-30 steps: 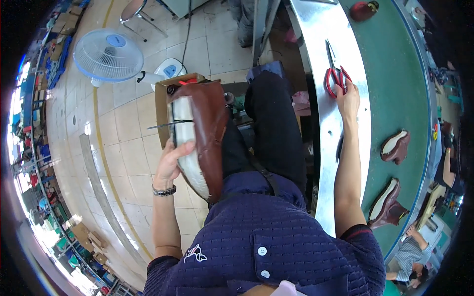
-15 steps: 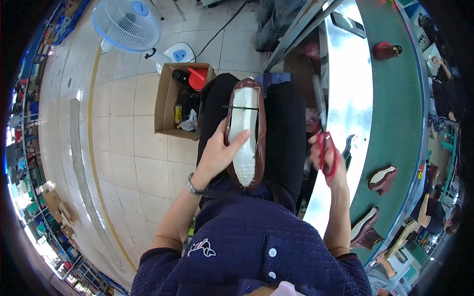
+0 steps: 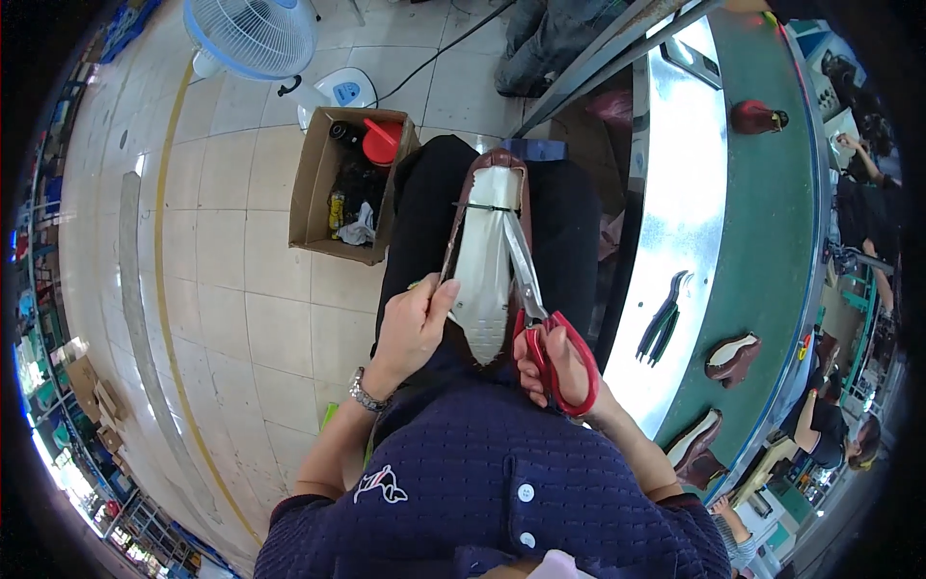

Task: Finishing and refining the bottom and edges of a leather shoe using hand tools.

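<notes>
A brown leather shoe upper (image 3: 498, 158) lies sole side up across my lap, with a white insole board (image 3: 482, 265) showing. A thin black tie (image 3: 489, 206) crosses the board near the far end. On the left, my left hand (image 3: 410, 323) pinches the upper's edge between thumb and fingers. My right hand (image 3: 559, 365) is closed through the handles of red-handled scissors (image 3: 522, 267). Their blades lie over the right part of the board, tips close by the tie. Whether the tips touch it, I cannot tell.
A metal ledge (image 3: 675, 203) on the right carries dark-handled pliers (image 3: 662, 318). Beyond it, a green conveyor belt (image 3: 762, 212) bears several brown shoes (image 3: 733, 359). On the left floor stand a cardboard box (image 3: 311, 183) with odds and ends and a fan (image 3: 253, 37). Other people work at far right.
My right hand has brought the scissors from beside the ledge onto the shoe upper. My left hand has shifted from across the insole board to the upper's left edge.
</notes>
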The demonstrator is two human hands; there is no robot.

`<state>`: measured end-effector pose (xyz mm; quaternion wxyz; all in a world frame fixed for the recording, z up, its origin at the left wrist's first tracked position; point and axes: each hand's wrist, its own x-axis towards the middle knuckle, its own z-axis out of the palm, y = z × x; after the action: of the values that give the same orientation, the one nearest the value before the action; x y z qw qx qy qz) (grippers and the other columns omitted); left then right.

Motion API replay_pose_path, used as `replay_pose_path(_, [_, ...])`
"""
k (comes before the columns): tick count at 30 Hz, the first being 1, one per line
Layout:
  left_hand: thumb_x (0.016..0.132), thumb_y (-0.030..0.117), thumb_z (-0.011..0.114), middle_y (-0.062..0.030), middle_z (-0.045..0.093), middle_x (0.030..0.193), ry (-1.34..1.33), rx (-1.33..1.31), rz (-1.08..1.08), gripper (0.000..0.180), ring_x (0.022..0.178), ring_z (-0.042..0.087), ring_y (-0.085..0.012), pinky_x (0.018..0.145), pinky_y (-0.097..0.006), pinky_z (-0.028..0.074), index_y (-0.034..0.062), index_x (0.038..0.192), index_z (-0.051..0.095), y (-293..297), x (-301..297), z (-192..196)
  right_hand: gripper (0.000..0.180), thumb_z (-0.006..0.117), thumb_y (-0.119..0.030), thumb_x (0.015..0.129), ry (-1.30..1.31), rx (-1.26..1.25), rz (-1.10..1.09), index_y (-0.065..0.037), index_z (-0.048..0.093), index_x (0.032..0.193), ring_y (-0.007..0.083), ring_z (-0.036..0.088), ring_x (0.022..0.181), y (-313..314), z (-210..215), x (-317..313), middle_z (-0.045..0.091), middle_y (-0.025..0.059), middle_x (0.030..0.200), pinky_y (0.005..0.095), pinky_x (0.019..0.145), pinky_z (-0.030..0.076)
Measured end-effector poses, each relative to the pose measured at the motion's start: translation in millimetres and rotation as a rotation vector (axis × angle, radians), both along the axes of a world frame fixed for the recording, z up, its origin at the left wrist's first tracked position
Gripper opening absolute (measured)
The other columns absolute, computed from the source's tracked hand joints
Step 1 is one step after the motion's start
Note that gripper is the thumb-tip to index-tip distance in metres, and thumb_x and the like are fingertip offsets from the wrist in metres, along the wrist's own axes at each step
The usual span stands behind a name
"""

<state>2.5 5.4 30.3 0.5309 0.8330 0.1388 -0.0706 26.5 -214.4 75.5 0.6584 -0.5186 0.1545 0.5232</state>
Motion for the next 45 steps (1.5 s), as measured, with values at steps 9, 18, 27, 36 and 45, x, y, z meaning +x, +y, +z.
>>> replay_pose_path(9, [0.091, 0.029, 0.064, -0.0201, 0.061, 0.119, -0.389, 0.215, 0.035, 0.034, 0.105, 0.059, -0.0354, 0.088, -0.039, 0.047, 0.0039, 0.116, 0.063, 3, 36, 3, 0.067, 0.047, -0.073, 0.087, -0.257, -0.172, 0.042, -0.007, 0.049, 0.074, 0.0102, 0.050, 0.045, 4, -18, -11, 0.048, 0.0014, 0.056, 0.0245, 0.041, 0.039])
replay_pose_path(18, [0.080, 0.006, 0.071, -0.0094, 0.062, 0.119, -0.758, 0.612, -0.108, 0.020, 0.114, 0.054, -0.0296, 0.095, -0.040, 0.044, 0.0024, 0.100, 0.069, -11, 83, -11, 0.055, 0.049, -0.058, 0.095, -0.293, -0.061, -0.141, -0.004, 0.058, 0.096, 0.0039, 0.043, 0.047, -19, 3, 2, 0.044, -0.0045, 0.062, 0.0183, 0.044, 0.035])
replay_pose_path(27, [0.079, -0.006, 0.065, -0.0099, 0.063, 0.098, -0.828, 0.489, 0.073, 0.017, 0.085, 0.061, -0.0268, 0.077, -0.036, 0.048, -0.0019, 0.096, 0.064, -5, 77, -26, 0.047, 0.067, -0.045, 0.090, -0.757, -0.943, -0.339, 0.001, 0.067, 0.100, 0.0160, 0.057, 0.071, -78, -34, 88, 0.064, 0.0093, 0.078, 0.0287, 0.065, 0.045])
replay_pose_path(36, [0.086, 0.002, 0.066, -0.0117, 0.066, 0.095, -1.021, 0.658, 0.265, 0.006, 0.084, 0.063, -0.0263, 0.071, -0.035, 0.050, -0.0017, 0.091, 0.066, 17, 74, 48, 0.049, 0.068, -0.027, 0.085, -0.921, -1.385, -0.239, 0.008, 0.062, 0.119, 0.0287, 0.068, 0.081, -190, -150, 156, 0.070, 0.0197, 0.091, 0.0375, 0.075, 0.053])
replay_pose_path(45, [0.096, 0.014, 0.059, -0.0166, 0.062, 0.111, -0.800, 0.744, 0.471, 0.024, 0.084, 0.060, -0.0191, 0.073, -0.030, 0.050, -0.0024, 0.112, 0.069, 138, 88, 18, 0.050, 0.070, -0.027, 0.086, -1.134, -1.499, -0.163, 0.005, 0.061, 0.123, 0.0295, 0.066, 0.092, -191, -143, 137, 0.066, 0.0207, 0.104, 0.0388, 0.083, 0.051])
